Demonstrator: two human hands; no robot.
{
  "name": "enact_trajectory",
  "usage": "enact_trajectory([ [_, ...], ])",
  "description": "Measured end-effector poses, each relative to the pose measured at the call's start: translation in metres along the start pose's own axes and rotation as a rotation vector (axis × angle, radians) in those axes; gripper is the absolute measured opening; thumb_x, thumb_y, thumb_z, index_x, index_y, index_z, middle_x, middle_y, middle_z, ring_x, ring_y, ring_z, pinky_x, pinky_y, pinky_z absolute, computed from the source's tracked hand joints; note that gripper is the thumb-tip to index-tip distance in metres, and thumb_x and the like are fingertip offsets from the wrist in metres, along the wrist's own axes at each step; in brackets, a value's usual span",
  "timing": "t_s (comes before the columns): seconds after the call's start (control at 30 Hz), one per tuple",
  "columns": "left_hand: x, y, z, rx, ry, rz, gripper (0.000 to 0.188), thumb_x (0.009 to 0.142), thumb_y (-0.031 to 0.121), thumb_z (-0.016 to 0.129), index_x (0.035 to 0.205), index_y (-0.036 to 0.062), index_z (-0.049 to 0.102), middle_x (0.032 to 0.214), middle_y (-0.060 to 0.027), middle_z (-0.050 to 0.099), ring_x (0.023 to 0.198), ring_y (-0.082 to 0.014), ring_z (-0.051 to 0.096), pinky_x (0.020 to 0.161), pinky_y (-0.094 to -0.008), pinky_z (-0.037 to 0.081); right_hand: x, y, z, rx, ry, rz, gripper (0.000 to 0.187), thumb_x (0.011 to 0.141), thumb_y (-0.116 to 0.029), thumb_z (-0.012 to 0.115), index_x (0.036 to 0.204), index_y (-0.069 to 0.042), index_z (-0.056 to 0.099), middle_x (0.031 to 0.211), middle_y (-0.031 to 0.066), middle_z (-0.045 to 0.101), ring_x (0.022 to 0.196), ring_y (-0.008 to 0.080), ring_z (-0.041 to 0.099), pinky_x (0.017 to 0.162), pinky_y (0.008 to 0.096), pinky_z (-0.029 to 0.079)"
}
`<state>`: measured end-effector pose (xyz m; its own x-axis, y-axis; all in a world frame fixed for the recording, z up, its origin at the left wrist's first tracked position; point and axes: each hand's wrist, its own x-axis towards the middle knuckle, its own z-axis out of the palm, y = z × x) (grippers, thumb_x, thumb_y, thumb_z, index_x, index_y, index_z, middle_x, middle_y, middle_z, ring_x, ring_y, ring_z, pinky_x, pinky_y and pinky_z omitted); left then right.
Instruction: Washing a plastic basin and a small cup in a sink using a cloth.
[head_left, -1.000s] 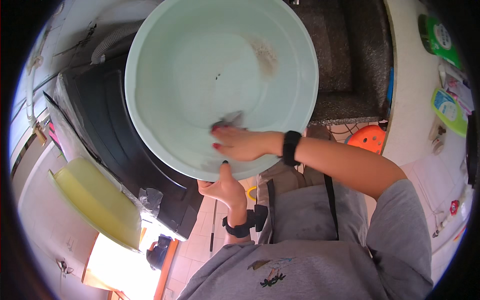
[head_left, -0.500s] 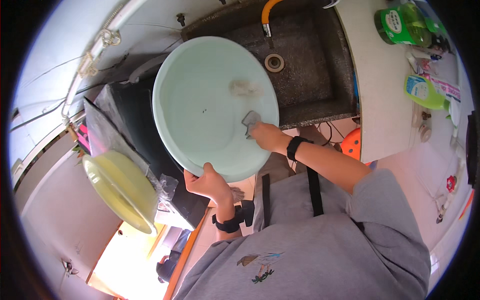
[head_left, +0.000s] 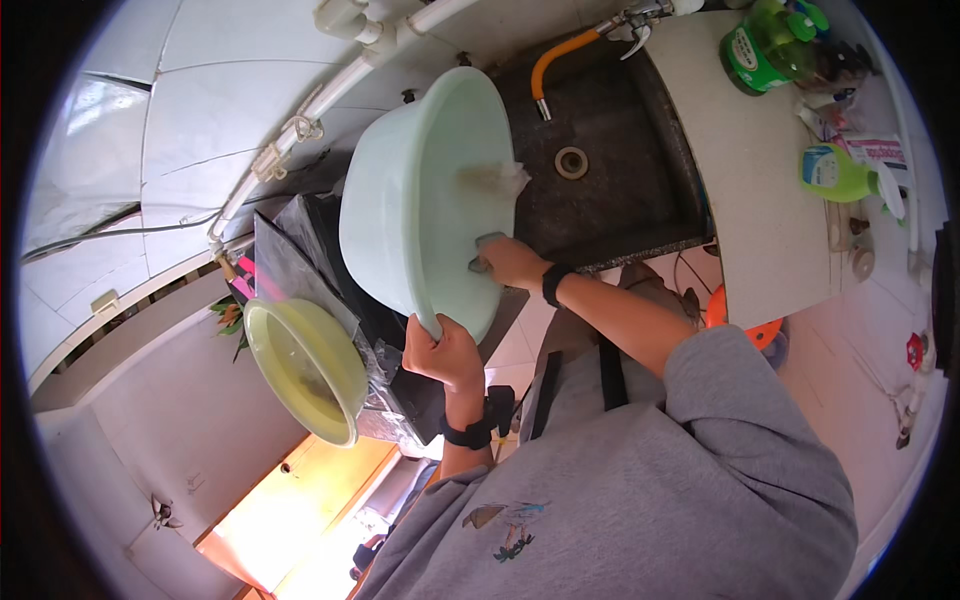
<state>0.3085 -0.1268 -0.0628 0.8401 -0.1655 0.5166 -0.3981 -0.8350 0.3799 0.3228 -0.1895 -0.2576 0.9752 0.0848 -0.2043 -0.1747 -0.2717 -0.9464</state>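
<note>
left hand grips the near rim of the pale green basin; the right hand pinches a grey cloth inside it. the basin has tipped more steeply at the left edge of the dark sink, and murky water seems to be spilling out. the yellow basin holds something unclear.

Left of the sink are two basins, one pale green basin and one yellow basin, plus two hands, one left hand and one right hand, and one grey cloth. The sink has one drain; right of it stand one spray bottle and at least one other green bottle.
</note>
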Motion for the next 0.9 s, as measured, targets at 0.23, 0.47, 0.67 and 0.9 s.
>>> enact_trajectory([
  [0.23,0.012,-0.010,-0.010,0.040,0.004,0.158,0.011,0.063,-0.011,0.048,0.061,-0.0002,0.050,0.050,-0.0138,0.043,0.040,-0.0285,0.043,0.039,-0.0325,0.031,-0.020,0.006,-0.068,0.767,-0.028,0.319,0.017,0.071,-0.015,0.062,0.075,0.000,0.056,0.067,0.0030,0.052,0.060,0.0092,0.049,0.053,0.0266,0.040],
  [0.47,0.016,-0.010,0.006,-0.060,-0.049,0.067,0.010,0.062,-0.011,0.048,0.062,-0.0009,0.051,0.051,-0.0139,0.045,0.040,-0.0279,0.043,0.040,-0.0320,0.033,-0.033,-0.006,-0.103,1.385,0.214,-0.050,0.012,0.081,-0.013,0.048,0.089,-0.005,0.053,0.083,0.0023,0.050,0.071,0.0095,0.046,0.063,0.0245,0.040],
  [0.67,0.002,0.001,0.022,-0.061,-0.211,0.027,0.009,0.066,-0.006,0.051,0.071,-0.0008,0.056,0.053,-0.0126,0.046,0.044,-0.0151,0.040,0.045,-0.0273,0.037,-0.056,-0.160,-0.110,1.819,0.283,0.043,0.028,0.087,-0.013,0.043,0.113,-0.005,0.043,0.110,0.0065,0.049,0.103,0.0174,0.047,0.092,0.0337,0.036],
  [0.9,0.008,0.013,0.032,-0.198,-0.185,-0.015,0.027,0.059,-0.009,0.043,0.078,0.0012,0.060,0.053,-0.0148,0.041,0.043,-0.0234,0.040,0.043,-0.0302,0.036,-0.073,-0.156,-0.108,1.865,0.359,-0.091,0.023,0.091,-0.019,0.044,0.109,-0.006,0.043,0.105,0.0029,0.050,0.097,0.0128,0.048,0.090,0.0285,0.035],
])
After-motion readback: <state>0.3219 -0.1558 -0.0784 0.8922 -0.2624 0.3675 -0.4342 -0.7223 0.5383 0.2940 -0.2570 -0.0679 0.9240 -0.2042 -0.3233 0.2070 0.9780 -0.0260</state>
